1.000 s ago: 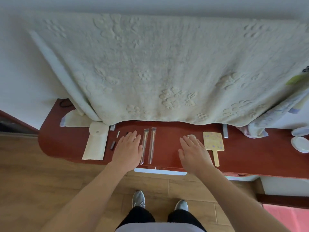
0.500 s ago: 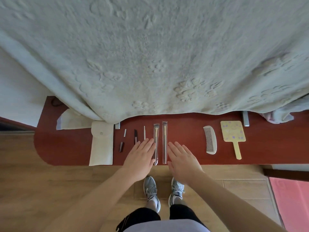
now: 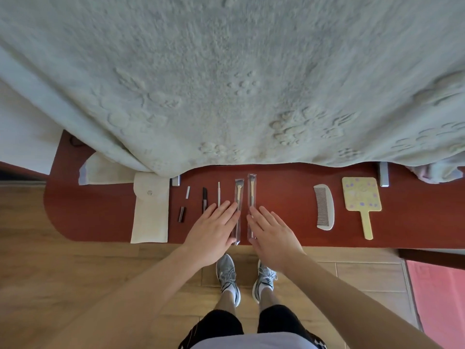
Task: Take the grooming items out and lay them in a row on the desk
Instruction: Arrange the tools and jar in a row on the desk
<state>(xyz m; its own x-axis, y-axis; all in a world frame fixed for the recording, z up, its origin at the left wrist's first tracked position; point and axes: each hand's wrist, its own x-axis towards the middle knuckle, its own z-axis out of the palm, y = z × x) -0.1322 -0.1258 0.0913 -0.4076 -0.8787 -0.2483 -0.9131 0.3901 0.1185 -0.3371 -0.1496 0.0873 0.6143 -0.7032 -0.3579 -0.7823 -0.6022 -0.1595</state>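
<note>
On the red-brown desk (image 3: 284, 197) grooming items lie in a row. From the left: a cream pouch (image 3: 150, 210), a small dark tube (image 3: 181, 214), a small white piece (image 3: 187, 192), a black tool (image 3: 204, 200), a thin white stick (image 3: 219, 195), two brushes in clear sleeves (image 3: 238, 195) (image 3: 251, 190), a white comb (image 3: 324, 210) and a yellow hand mirror (image 3: 361, 197). My left hand (image 3: 214, 227) lies flat with fingers spread, just left of the sleeved brushes. My right hand (image 3: 271, 233) lies flat just right of them. Neither hand holds anything.
A large pale embossed towel (image 3: 226, 84) hangs over the back of the desk and hides its rear part. A folded cloth (image 3: 100, 172) sits at the back left. Below is a wooden floor (image 3: 63, 273), my two shoes, and a pink mat (image 3: 442, 298) at the right.
My right hand has moved left from near the comb to beside the sleeved brushes. My view has shifted closer and to the left, uncovering the comb. The items lie as before.
</note>
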